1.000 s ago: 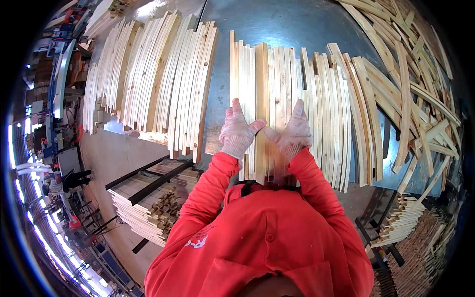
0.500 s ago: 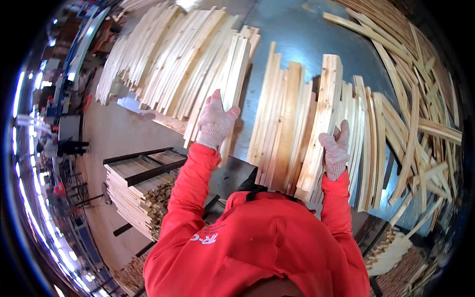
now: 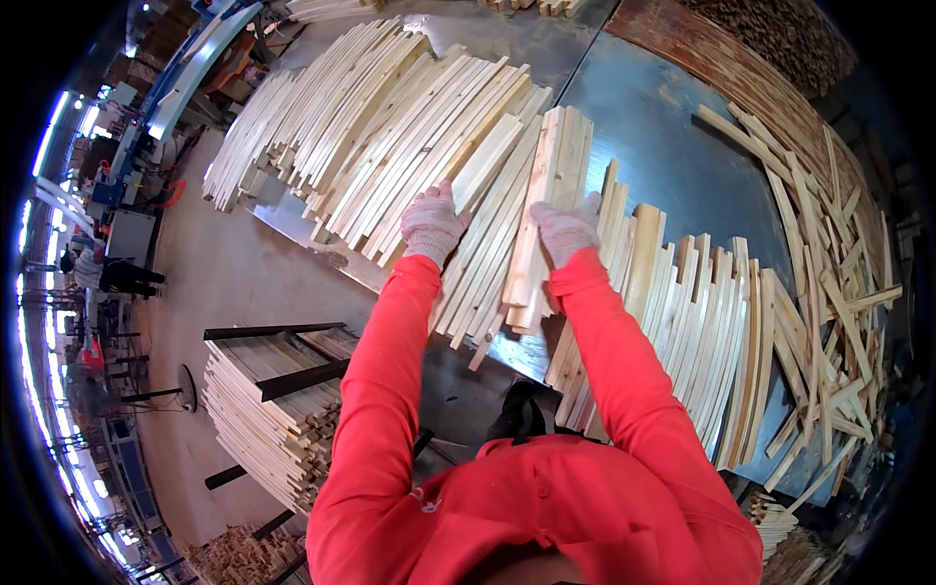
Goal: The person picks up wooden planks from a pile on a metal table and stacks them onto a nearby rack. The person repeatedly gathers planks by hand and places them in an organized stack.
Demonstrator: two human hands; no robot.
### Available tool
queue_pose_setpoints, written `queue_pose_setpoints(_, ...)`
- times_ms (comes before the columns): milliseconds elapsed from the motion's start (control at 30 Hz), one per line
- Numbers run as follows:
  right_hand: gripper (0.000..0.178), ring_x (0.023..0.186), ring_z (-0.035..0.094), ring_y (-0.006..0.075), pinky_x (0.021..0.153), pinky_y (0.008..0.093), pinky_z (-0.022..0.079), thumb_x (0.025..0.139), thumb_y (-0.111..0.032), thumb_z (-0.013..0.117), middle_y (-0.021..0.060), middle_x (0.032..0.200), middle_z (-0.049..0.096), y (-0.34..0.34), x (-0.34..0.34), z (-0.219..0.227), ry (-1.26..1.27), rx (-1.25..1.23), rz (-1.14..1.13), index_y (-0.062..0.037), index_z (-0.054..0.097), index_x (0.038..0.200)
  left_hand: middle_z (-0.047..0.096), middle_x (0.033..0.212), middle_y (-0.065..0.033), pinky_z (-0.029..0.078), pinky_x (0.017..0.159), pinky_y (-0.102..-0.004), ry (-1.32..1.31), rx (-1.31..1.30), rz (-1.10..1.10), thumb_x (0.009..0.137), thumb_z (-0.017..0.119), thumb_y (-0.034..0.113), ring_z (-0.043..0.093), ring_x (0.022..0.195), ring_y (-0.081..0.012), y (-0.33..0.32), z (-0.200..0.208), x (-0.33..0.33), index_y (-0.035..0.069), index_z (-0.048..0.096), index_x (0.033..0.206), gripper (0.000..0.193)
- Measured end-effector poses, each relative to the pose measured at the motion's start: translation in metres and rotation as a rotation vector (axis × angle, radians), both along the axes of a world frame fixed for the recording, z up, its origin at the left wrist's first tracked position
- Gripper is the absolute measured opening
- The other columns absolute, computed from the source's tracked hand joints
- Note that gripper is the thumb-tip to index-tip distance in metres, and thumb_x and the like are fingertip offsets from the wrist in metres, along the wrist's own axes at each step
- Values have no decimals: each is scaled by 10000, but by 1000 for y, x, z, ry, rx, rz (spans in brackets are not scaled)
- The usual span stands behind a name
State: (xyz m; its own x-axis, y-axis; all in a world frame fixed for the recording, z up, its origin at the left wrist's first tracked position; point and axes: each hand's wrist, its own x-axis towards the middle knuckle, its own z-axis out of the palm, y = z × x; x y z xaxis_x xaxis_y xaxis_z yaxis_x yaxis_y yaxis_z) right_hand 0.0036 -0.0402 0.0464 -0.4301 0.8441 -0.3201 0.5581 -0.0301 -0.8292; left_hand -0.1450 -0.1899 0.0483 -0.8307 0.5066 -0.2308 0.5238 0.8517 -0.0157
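In a white knit glove, my left hand (image 3: 435, 222) is curled over the near ends of pale wooden strips (image 3: 483, 161) in the left group. My right hand (image 3: 568, 229), gloved too, grips a raised bundle of wooden strips (image 3: 546, 185), thumb on top and fingers along its right side. The bundle lies against the right edge of the left group, its near end tilted toward me. To its right, beyond a narrow gap, lies another row of strips (image 3: 687, 322), partly behind my right forearm. The undersides of the held strips are hidden.
The strips lie on a grey metal table (image 3: 653, 127). Loose, crossed offcuts (image 3: 829, 322) are heaped on the right. Below left stands a stack of strips (image 3: 263, 390) with dark metal bars (image 3: 304, 378). Farther left, a person (image 3: 122, 276) is near machinery.
My right hand has moved left with wooden strips from the right row to the left group's edge. My left hand now sits lower over the strips. The whole view has shifted.
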Motion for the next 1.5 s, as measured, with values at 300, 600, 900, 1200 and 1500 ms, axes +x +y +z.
queue_pose_setpoints(300, 1077, 1363, 387, 398, 1118, 388, 358, 746, -419, 729, 315, 1457, 353, -79, -80, 3, -267, 7, 146, 41, 131, 1515, 596, 1252, -155, 487, 936, -435, -70, 314, 104, 908, 576, 487, 582, 1157, -330, -30, 1, -7, 85, 471, 1386, 633)
queue_pose_setpoints(600, 637, 1123, 566, 370, 990, 424, 454, 866, -274, 625, 228, 1286, 536, -13, 78, -20, -114, 471, 328, 18, 416, 1393, 196, 1586, -240, 144, 1188, -530, 18, 24, -33, 819, 590, 591, 162, 1482, -375, -24, -5, 49, 90, 188, 1549, 973)
queue_pose_setpoints(900, 869, 1258, 476, 396, 1077, 455, 381, 837, -411, 678, 245, 1396, 449, -36, 214, -37, -644, 535, 308, 13, 272, 1478, 219, 1583, -235, 110, 1200, -507, 166, -148, -115, 894, 526, 458, 159, 1481, -398, -5, -14, 67, 63, 160, 1550, 849)
queue_pose_setpoints(1200, 632, 1142, 589, 343, 944, 423, 499, 809, -312, 676, 201, 1242, 565, 15, 234, 10, -442, 66, 324, -58, 456, 1345, 372, 1518, -188, 228, 1172, -488, -217, 715, -623, 876, 648, 383, 331, 1411, -355, 40, 24, 225, 60, 286, 1519, 806)
queue_pose_setpoints(1500, 722, 1074, 624, 314, 921, 400, 500, 726, -374, 761, 155, 1205, 605, 58, 354, 69, -225, 615, 809, -29, 519, 1311, 690, 885, -118, 506, 820, -422, -687, -419, -773, 825, 726, 398, 669, 909, -296, 74, 94, 252, 146, 584, 1253, 516)
